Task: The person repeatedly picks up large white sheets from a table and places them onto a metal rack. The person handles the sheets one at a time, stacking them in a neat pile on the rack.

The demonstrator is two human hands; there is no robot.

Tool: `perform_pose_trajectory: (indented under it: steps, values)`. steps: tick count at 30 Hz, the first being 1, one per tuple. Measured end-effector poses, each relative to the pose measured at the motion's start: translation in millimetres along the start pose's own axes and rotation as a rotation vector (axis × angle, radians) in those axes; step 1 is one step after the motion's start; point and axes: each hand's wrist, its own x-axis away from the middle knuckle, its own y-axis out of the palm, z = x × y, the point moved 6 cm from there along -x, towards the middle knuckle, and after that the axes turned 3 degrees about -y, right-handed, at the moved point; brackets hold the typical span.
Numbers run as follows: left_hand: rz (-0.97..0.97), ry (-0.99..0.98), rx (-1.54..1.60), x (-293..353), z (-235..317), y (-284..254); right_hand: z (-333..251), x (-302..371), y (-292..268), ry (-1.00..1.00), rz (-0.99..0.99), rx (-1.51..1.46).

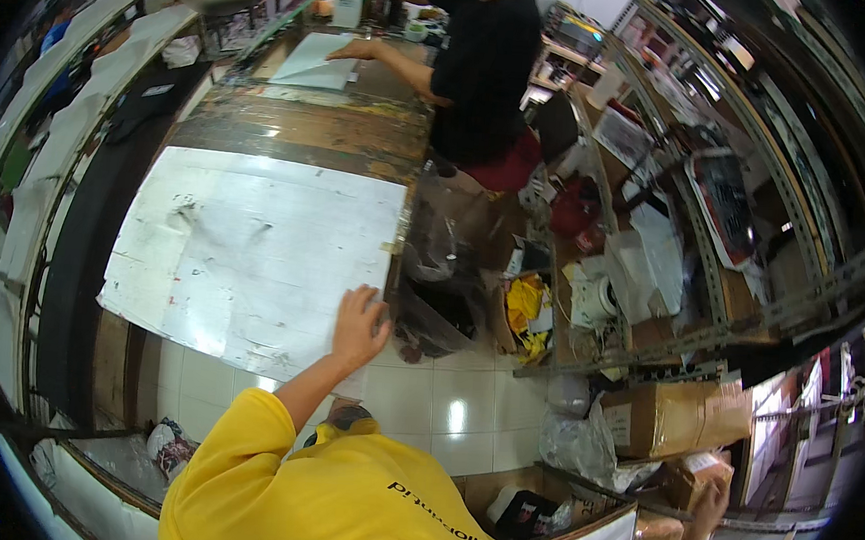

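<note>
My left hand [360, 327] lies at the near right corner of a large white board [253, 247], palm down with the fingers apart. Scuffs and dark smudges mark the board, which covers the near part of a long worktable. Far to the right, my right hand [708, 505] has its fingers curled at the edge of a small brown cardboard box [694, 476]. This box sits on a low rack beside a bigger taped carton [678, 418]. How far the right fingers reach around the small box is hard to see.
Across the worktable [292, 125], a person in black [482, 68] rests a hand on a pale sheet [317, 59]. Crowded metal shelving [669, 337] lines the right. Clear plastic bags [440, 301] hang beside the table. A long black surface [98, 247] runs along the left.
</note>
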Motion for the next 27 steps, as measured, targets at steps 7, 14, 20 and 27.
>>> perform_pose_trajectory:
  steps: [7, 14, 20, 27]
  values:
    - [-0.225, -0.346, 0.502, -17.0, -59.3, -47.1, -233.9, 72.2, 325.9, -0.181, -0.514, -0.226]
    - [-0.029, -0.389, 0.403, -38.1, -145.0, -122.9, -314.2, 221.4, 480.0, 0.305, -0.864, -0.647]
    - [0.146, -0.206, -0.053, -98.7, -201.7, -162.9, -315.9, 269.2, 487.1, 0.439, -0.857, -0.669]
    - [0.051, -0.165, -0.434, -193.8, -294.2, -147.9, -275.9, 275.8, 471.2, 0.488, -0.731, -0.62]
